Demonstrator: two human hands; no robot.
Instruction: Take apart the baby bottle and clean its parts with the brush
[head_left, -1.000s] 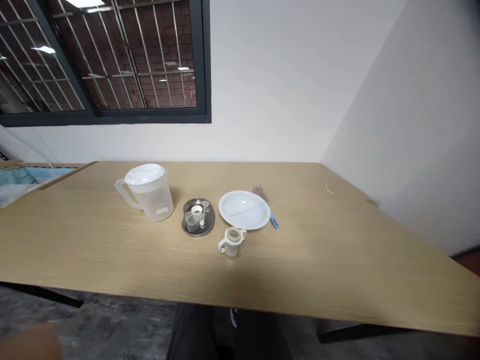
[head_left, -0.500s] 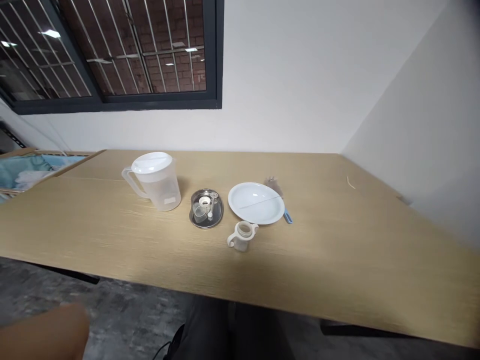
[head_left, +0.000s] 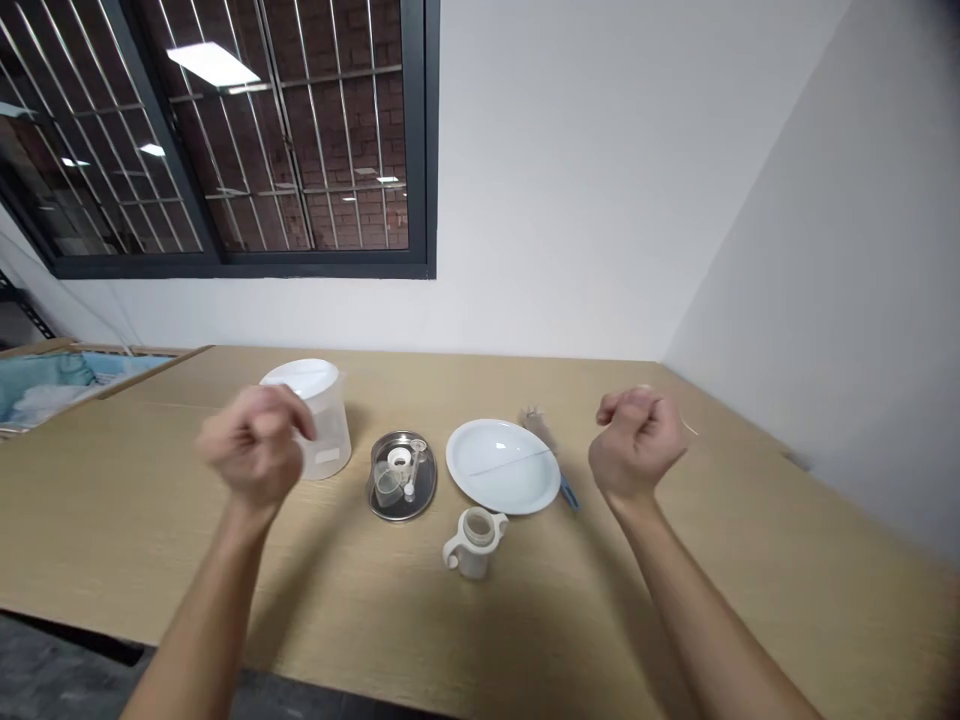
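Both my hands are raised above the table as fists. My left hand (head_left: 259, 440) is closed and hides the handle side of a translucent pitcher (head_left: 328, 435) with a white lid. My right hand (head_left: 637, 440) is closed too, right of a bottle brush (head_left: 569, 491) with a blue handle. No object shows in either fist. Between them lie a round steel tray (head_left: 426, 492) and a white dish (head_left: 517, 492) with a thin clear stick across it. In front stands a small clear bottle (head_left: 474, 562) with a white two-handled ring. The tray bears a clear cap, a white ring and a straw piece.
The wooden table (head_left: 360, 610) meets a white wall (head_left: 540, 250) at the back and right. A barred window (head_left: 300, 150) is at upper left. At far left a bin (head_left: 67, 385) holds blue-green cloth or plastic. A thin pale strand lies near my right hand.
Both hands have come up into view over the table as fists; before, only a blurred arm showed at lower left. The camera has tilted up, and the objects stay in place.
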